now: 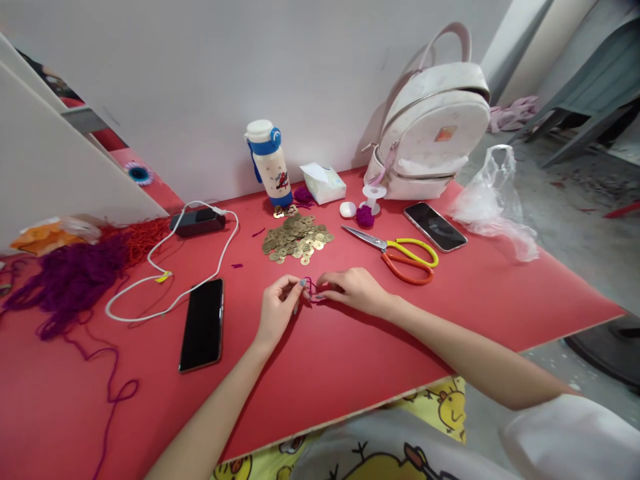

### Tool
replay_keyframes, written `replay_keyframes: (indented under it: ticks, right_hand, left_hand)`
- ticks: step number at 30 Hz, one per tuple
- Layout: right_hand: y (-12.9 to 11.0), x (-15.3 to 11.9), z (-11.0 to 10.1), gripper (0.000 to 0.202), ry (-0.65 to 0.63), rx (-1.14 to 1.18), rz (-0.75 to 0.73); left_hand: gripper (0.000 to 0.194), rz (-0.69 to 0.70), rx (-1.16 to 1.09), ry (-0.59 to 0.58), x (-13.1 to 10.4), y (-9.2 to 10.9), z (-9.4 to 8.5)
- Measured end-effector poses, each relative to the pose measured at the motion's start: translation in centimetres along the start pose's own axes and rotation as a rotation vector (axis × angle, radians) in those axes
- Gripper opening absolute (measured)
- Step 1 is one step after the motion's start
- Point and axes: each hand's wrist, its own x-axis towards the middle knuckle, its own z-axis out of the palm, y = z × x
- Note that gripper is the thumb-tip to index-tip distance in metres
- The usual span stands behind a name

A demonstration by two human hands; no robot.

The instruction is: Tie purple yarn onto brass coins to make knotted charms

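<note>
Both hands meet over the red tabletop in front of a heap of brass coin-like discs [295, 237]. Between the fingertips runs a short loop of purple yarn [311, 288]. My left hand [281, 303] pinches the yarn between thumb and forefinger. From the other side my right hand [354, 290] has its thumb and fingertips closed on the yarn too. Whether a disc hangs on the loop I cannot tell. Scissors [395, 252] with one yellow and one orange handle lie beyond my right hand, blades towards the discs.
At left lie a dark phone [202, 327], a white cable [145, 319] on a black power bank [199, 222], and tangled purple yarn [80, 273]. Along the back stand a bottle [270, 163], a tissue pack [325, 185] and a white backpack [430, 133]. Another phone [435, 227] lies right.
</note>
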Motion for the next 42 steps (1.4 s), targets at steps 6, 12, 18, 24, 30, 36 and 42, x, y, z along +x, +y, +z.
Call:
replay_keyframes:
  ticks: [6, 12, 18, 24, 30, 36, 42]
  right_hand:
    - [-0.7, -0.1, -0.5, 0.019, 0.044, 0.020, -0.114]
    - [-0.8, 0.0, -0.9, 0.016, 0.101, 0.180, -0.126]
    - [-0.7, -0.2, 0.0, 0.015, 0.111, 0.229, -0.088]
    - [-0.9, -0.2, 0.2, 0.018, 0.073, 0.177, -0.101]
    - [-1.1, -0.1, 0.3, 0.021, 0.049, 0.234, -0.101]
    - [-0.8, 0.0, 0.4, 0.014, 0.052, 0.249, -0.119]
    - [-0.6, -0.1, 0.0, 0.024, 0.149, 0.191, -0.176]
  left_hand:
    - [0.028, -0.013, 0.004, 0.001, 0.1, 0.1, 0.0]
    - [0.031, -0.055, -0.011, 0.000, 0.1, -0.1, 0.0]
    - [0.032, -0.023, -0.006, -0.065, -0.1, 0.0, 0.0]
    - [0.031, 0.000, -0.007, -0.127, 0.0, 0.1, -0.1]
    - [0.030, 0.014, 0.007, -0.146, 0.1, 0.0, -0.1]
    - [0.030, 0.007, 0.011, -0.156, 0.0, 0.0, 0.0]
    - [0.033, -0.030, -0.010, -0.142, -0.1, 0.1, 0.0]
